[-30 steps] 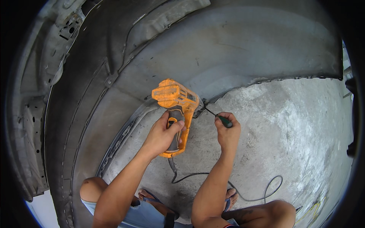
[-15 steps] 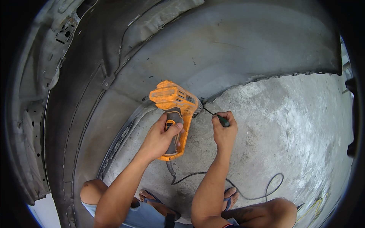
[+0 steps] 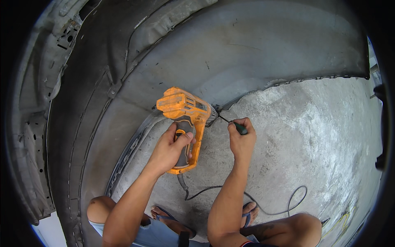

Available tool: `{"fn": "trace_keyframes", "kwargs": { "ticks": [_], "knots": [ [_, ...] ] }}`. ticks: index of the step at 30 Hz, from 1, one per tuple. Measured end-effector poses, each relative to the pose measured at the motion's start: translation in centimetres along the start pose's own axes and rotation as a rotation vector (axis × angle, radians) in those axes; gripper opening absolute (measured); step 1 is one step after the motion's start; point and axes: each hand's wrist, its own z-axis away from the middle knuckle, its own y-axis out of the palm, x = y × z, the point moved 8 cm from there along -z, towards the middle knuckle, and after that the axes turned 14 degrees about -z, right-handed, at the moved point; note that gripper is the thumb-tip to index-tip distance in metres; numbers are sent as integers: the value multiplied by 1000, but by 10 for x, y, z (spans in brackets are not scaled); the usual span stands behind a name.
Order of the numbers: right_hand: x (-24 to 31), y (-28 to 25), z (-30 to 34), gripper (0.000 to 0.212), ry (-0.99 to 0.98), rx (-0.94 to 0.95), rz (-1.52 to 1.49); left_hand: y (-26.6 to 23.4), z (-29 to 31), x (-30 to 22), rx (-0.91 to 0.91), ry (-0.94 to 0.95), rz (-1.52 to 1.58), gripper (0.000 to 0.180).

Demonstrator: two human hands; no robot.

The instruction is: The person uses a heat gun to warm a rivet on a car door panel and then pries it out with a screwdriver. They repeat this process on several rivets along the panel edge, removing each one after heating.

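My left hand [image 3: 170, 148] is wrapped round the grip of an orange and black heat gun [image 3: 181, 105], with the thumb across the handle. The gun's nozzle points right, at the lower edge of a large dark grey bumper-like panel [image 3: 255, 45]. In my right hand [image 3: 242, 142] is a screwdriver [image 3: 240, 129] with a dark green handle. Its thin shaft slants up and left, and the tip meets the panel edge just in front of the nozzle. The exact contact at the tip is too small to make out.
A black power cord [image 3: 263, 210] runs from the gun's base across the rough concrete floor [image 3: 288, 156] and loops at the right. My sandalled feet stand near the cord. Another panel with holes [image 3: 37, 152] rises at the far left. Thin yellow strands [image 3: 343, 220] lie lower right.
The heat gun and my left hand have shifted slightly left. The screwdriver in my right hand has moved a little left. Both grips stay the same.
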Motion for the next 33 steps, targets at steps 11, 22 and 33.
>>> {"fn": "trace_keyframes", "kwargs": {
  "ticks": [11, 22, 33],
  "knots": [
    [-4, -1, 1, 13, -15, -1, -40, -3, -3, 1, -13, 7, -1, 36],
    [-4, -2, 1, 13, 8, 19, -31, -4, -2, 2, -29, -8, -52, 36],
    [-3, -2, 1, 14, 17, 29, 9, -4, -1, 1, -51, 1, -87, 33]
  ]
}}
